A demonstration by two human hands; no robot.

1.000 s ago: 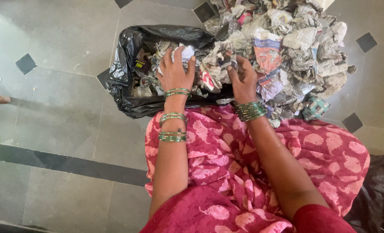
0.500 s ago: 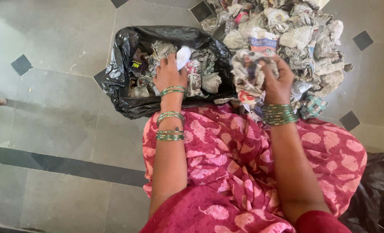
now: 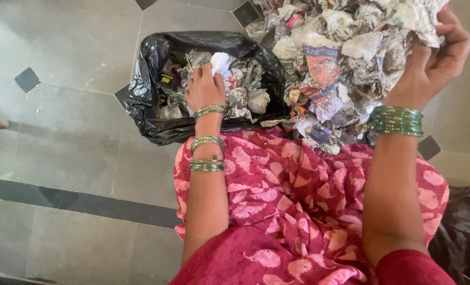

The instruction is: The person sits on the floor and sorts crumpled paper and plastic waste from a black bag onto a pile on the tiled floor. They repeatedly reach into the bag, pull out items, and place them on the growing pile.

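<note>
L hand (image 3: 204, 89) flat on paper inside black bag (image 3: 145, 79); R hand (image 3: 434, 58) gripping crumpled newspaper (image 3: 411, 16) at pile's (image 3: 330, 58) far edge.

A black plastic bag (image 3: 150, 105) lies open on the grey tiled floor, slumped and glossy, partly filled with crumpled newspaper balls (image 3: 245, 97). Just to its right, touching its rim, a large loose heap of crumpled newspaper (image 3: 335, 68) spreads across the floor, grey print mixed with red, blue and pink scraps.
</note>
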